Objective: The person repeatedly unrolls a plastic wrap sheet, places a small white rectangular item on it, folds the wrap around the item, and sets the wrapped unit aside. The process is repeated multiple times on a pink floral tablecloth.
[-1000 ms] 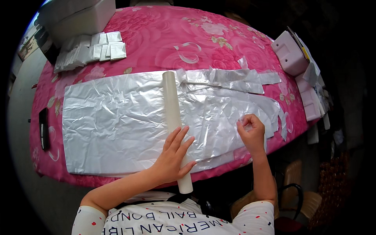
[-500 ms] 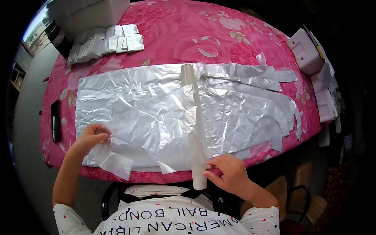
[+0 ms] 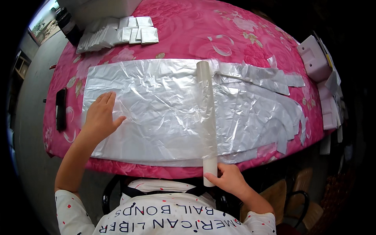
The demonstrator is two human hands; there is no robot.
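Observation:
Thin, shiny translucent plastic sheets (image 3: 156,105), apron-shaped with curved cut-outs and straps at the right end, lie stacked across the table. A pale tube (image 3: 207,117) rests crosswise on them, its near end jutting past the table's front edge. That near end is in the grip of my right hand (image 3: 230,179), thumb on top and the other fingers partly hidden at its right side. On the left part of the top sheet my left hand (image 3: 101,117) lies flat and open, thumb apart from the fingers, holding nothing.
A pink flowered cloth (image 3: 180,35) covers the table. Small folded plastic packets (image 3: 137,32) sit in rows at the far left, before a white foam box (image 3: 98,9) and a dark container (image 3: 68,25). A black phone-like object (image 3: 61,109) lies left; white foam boxes (image 3: 314,58) stand right.
My left hand has let go of the sheet's bunched near-left corner and moved away from me onto the sheet, which now lies flatter. My right hand has closed on the tube's near end.

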